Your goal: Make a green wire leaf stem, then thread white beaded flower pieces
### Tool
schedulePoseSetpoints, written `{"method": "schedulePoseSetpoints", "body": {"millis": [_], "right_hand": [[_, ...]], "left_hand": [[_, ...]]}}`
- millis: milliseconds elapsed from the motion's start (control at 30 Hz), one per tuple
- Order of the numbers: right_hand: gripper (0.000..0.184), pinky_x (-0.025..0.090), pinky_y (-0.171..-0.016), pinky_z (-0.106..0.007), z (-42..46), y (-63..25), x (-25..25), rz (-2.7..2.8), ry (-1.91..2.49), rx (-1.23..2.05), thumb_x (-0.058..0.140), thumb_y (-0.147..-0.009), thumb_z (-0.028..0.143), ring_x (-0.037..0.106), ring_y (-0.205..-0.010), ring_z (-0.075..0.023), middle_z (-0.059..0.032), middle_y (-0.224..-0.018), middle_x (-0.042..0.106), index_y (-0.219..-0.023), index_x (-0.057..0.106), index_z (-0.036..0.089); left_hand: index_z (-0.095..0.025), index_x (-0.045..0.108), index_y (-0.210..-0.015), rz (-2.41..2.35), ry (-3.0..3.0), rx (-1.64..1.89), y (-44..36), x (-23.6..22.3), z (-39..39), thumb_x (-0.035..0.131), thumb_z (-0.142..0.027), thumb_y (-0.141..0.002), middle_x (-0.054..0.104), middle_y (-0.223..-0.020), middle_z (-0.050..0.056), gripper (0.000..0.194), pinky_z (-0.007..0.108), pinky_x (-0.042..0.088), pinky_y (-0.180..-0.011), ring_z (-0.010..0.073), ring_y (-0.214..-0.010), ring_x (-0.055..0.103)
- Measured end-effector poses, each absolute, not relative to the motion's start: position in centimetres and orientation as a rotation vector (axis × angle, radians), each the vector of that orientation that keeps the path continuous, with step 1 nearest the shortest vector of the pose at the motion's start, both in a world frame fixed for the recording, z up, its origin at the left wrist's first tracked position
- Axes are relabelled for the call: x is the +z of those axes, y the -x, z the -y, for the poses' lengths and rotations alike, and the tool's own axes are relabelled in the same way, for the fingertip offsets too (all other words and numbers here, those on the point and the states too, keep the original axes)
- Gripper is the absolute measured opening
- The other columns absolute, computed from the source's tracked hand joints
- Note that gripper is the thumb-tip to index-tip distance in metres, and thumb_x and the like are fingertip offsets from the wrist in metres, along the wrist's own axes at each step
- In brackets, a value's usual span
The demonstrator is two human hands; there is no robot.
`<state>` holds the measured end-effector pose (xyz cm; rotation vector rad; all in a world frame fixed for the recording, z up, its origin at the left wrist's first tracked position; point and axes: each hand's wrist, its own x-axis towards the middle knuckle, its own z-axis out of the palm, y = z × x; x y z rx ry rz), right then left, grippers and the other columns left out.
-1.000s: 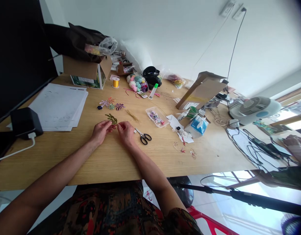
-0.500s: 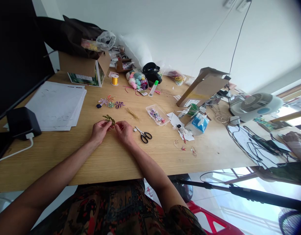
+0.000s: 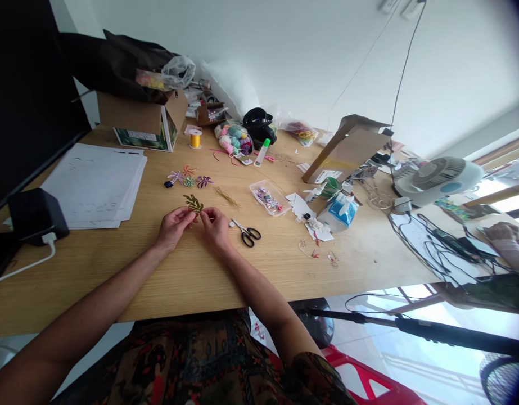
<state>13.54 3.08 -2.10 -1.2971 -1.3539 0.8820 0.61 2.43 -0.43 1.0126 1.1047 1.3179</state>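
My left hand (image 3: 174, 226) and my right hand (image 3: 216, 227) meet over the wooden table (image 3: 192, 275), both pinching a small green-and-gold leafy sprig (image 3: 193, 203) that sticks up between the fingertips. Black-handled scissors (image 3: 247, 233) lie just right of my right hand. Several small finished wire flowers (image 3: 188, 179) lie beyond the hands. A bundle of thin gold wire (image 3: 228, 197) rests near them.
A stack of white paper (image 3: 94, 185) and a black box with a white cable (image 3: 35, 215) sit to the left. A clear bead tray (image 3: 269, 198), tissue pack (image 3: 337, 210), cardboard boxes (image 3: 347, 149), yarn bag (image 3: 234, 138), yellow spool (image 3: 195, 139) and a white fan (image 3: 440, 180) crowd the far and right side.
The hands stay together on the sprig; it has turned slightly between the fingers. The view has shifted a little.
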Motion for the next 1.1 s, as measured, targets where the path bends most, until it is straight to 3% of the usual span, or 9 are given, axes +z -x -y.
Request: {"method": "schedulePoseSetpoints", "body": {"millis": [133,433,667,800,933,1100], "right_hand": [[0.019,0.044,-0.061,-0.024,-3.3,-13.6,-2.0,1.232,1.236,1.083,0.06,-0.082,0.035,0.054,-0.061,-0.011,0.0003,-0.07,0.062,-0.08,0.063,0.016],[0.04,0.044,-0.056,-0.021,-3.1,-13.7,-1.1,1.117,1.149,1.429,0.066,-0.073,0.056,0.049,-0.055,-0.0079,0.0006,-0.065,0.061,-0.074,0.06,0.016],[0.041,0.042,-0.057,-0.022,-3.0,-13.6,-1.3,1.118,1.049,1.559,0.07,-0.068,0.056,0.047,-0.054,-0.0077,0.0039,-0.061,0.053,-0.073,0.057,0.017],[0.032,0.04,-0.055,-0.021,-3.3,-13.6,-1.7,1.164,1.115,1.393,0.066,-0.073,0.047,0.046,-0.054,-0.0078,0.0041,-0.061,0.054,-0.076,0.059,0.016],[0.019,0.044,-0.059,-0.021,-3.2,-13.7,-1.7,1.299,1.314,1.071,0.061,-0.079,0.035,0.054,-0.061,-0.0101,0.0008,-0.069,0.063,-0.078,0.064,0.016],[0.011,0.048,-0.066,-0.023,-2.7,-13.9,-1.4,1.497,1.409,0.819,0.06,-0.081,0.026,0.06,-0.069,-0.0128,-0.0011,-0.078,0.069,-0.079,0.068,0.019]], "left_hand": [[-0.015,0.069,-0.093,-1.124,-1.151,1.291,-0.7,-0.4,-2.2,0.081,-0.048,-0.058,0.072,-0.092,0.008,0.049,0.028,0.046,-0.064,0.0195,-0.078,0.063],[-0.015,0.074,-0.09,-1.175,-1.105,1.333,-0.8,-0.4,-2.1,0.081,-0.05,-0.058,0.072,-0.078,0.006,0.048,0.028,0.046,-0.062,0.0168,-0.067,0.06],[-0.016,0.074,-0.084,-1.125,-1.064,1.378,-0.8,-1.0,-2.4,0.085,-0.045,-0.053,0.073,-0.088,0.006,0.044,0.031,0.05,-0.076,0.0187,-0.078,0.064],[-0.016,0.075,-0.086,-1.11,-1.078,1.373,-0.3,-0.9,-2.6,0.084,-0.042,-0.058,0.073,-0.086,0.006,0.04,0.028,0.048,-0.071,0.017,-0.077,0.063],[-0.014,0.074,-0.085,-1.101,-1.011,1.424,0.1,-0.4,-3.0,0.079,-0.05,-0.062,0.072,-0.082,0.007,0.043,0.025,0.044,-0.061,0.0161,-0.072,0.061],[-0.015,0.073,-0.078,-1.191,-0.995,1.452,0.2,-1.0,-3.3,0.082,-0.045,-0.057,0.07,-0.075,0.004,0.037,0.025,0.043,-0.06,0.0138,-0.065,0.059]]}}
